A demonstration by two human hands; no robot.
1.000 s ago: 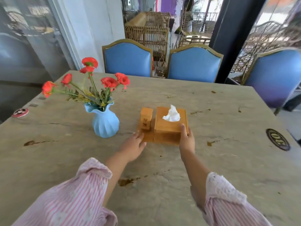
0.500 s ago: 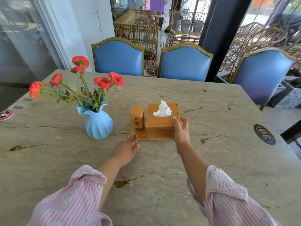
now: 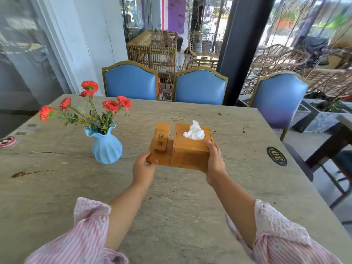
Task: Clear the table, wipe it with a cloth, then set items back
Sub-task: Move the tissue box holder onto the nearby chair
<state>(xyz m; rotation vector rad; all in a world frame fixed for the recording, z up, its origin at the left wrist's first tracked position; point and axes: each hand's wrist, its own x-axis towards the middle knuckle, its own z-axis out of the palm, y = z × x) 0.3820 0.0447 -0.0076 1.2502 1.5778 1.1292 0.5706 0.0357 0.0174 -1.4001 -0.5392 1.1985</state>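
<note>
A wooden tissue box set (image 3: 187, 149), with a small toothpick block on its left and a white tissue sticking out on top, is held tilted just above the stone table (image 3: 171, 216). My left hand (image 3: 142, 168) grips the left front corner of its base. My right hand (image 3: 214, 162) grips the right front corner of the box, thumb on top. A light blue vase (image 3: 107, 147) with red flowers stands on the table to the left of the set. No cloth is in view.
Three blue chairs (image 3: 199, 87) stand along the far and right sides of the table. A round black number badge (image 3: 276, 156) sits near the right edge, a round red one (image 3: 6, 141) at the left edge. Brown stains dot the tabletop.
My left hand moved from the tabletop onto the base's left corner. Both hands now hold the wooden set, which has risen off the table and tilted.
</note>
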